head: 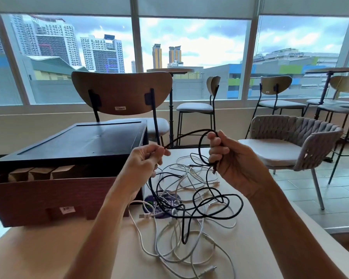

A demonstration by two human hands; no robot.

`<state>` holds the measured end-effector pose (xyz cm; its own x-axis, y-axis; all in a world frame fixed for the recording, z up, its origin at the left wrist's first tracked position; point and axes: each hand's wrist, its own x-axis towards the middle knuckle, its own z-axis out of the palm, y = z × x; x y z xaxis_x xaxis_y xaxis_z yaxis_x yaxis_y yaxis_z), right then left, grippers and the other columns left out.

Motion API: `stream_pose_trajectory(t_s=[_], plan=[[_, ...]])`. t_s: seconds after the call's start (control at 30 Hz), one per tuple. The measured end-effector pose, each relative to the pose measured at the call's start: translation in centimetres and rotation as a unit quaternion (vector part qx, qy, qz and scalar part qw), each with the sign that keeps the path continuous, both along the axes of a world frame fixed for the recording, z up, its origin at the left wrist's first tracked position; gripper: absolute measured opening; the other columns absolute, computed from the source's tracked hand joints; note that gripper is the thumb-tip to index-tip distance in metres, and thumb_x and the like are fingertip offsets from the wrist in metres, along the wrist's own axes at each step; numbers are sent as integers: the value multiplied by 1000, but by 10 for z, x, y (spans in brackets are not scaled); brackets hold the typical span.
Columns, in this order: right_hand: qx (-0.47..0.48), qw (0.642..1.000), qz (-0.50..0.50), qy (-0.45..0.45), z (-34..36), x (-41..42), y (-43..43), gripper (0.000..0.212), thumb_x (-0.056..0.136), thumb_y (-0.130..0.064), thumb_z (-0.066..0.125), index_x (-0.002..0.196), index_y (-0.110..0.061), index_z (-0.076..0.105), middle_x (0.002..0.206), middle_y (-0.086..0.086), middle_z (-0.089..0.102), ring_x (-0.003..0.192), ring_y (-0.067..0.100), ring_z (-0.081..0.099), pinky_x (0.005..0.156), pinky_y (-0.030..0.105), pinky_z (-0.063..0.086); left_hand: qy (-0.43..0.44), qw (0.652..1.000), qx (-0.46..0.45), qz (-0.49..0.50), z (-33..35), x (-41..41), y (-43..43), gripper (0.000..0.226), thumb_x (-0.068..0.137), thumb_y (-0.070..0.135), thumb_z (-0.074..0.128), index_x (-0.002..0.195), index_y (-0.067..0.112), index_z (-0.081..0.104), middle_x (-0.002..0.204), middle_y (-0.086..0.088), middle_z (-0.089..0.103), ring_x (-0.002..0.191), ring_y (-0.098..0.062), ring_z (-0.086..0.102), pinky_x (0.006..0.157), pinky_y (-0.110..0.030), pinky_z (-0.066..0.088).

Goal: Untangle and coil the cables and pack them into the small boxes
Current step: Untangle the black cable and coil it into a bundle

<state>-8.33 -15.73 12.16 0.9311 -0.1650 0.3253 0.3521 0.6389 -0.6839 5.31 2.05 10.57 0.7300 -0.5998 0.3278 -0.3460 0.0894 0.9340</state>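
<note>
The right hand (230,158) is raised above the far part of the counter (48,250), fingers curled round a gathered loop of the black cable (190,132), with a plug end hanging just below the fist. The left hand (147,161) is level with it and near it, pinching the same cable between thumb and fingertips. A short arc of cable spans the gap between them. From the left hand the black cable drops to the counter and winds through a loose tangle of white cables (201,234) spread toward the near edge, partly over a round blue sticker (161,205). Along the left edge stands a brown cardboard tray (48,196) holding small boxes (41,172), a dark case (79,141) just behind it.
</note>
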Motion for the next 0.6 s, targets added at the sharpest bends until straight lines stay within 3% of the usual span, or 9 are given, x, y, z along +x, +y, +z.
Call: stream_pose_trajectory(t_s=[0.13, 0.27, 0.4, 0.5, 0.6], plan=[[44, 998, -44, 19, -6, 7, -2, 31, 91, -16, 50, 88, 0, 76, 68, -3, 67, 45, 2, 46, 49, 16, 44, 11, 999, -40, 17, 2, -4, -5, 28, 102, 5, 50, 102, 19, 74, 76, -4, 51, 61, -7, 39, 50, -16, 37], [31, 999, 4, 0, -8, 5, -4, 24, 81, -13, 61, 96, 0, 74, 67, -6, 62, 47, 4, 39, 53, 19, 44, 134, 974, -181, -23, 13, -16, -11, 29, 101, -2, 45, 101, 8, 72, 74, -4, 51, 55, -5, 36, 48, -15, 35], [-27, 998, 53, -1, -6, 2, -2, 31, 98, -17, 42, 98, -3, 69, 58, -9, 47, 50, 5, 34, 57, 19, 41, 196, 945, -259, -44, 21, -24, -10, 23, 98, 5, 53, 89, 9, 74, 73, -2, 56, 57, -5, 42, 51, -15, 39], [-46, 996, 68, 15, -6, 3, 0, 39, 102, -30, 37, 87, -9, 67, 50, -10, 39, 49, 6, 22, 54, 17, 35, 138, 967, -215, 21, 16, -23, -9, 15, 97, 11, 58, 89, 12, 71, 71, 2, 55, 58, -5, 40, 52, -17, 37], [-33, 996, 78, 2, -7, 3, -1, 40, 102, -33, 37, 83, -12, 64, 48, -10, 39, 48, 6, 21, 52, 16, 33, -13, 985, -116, 126, 5, -15, -11, 14, 96, 19, 63, 86, 18, 72, 68, 8, 59, 55, -2, 42, 51, -17, 35]])
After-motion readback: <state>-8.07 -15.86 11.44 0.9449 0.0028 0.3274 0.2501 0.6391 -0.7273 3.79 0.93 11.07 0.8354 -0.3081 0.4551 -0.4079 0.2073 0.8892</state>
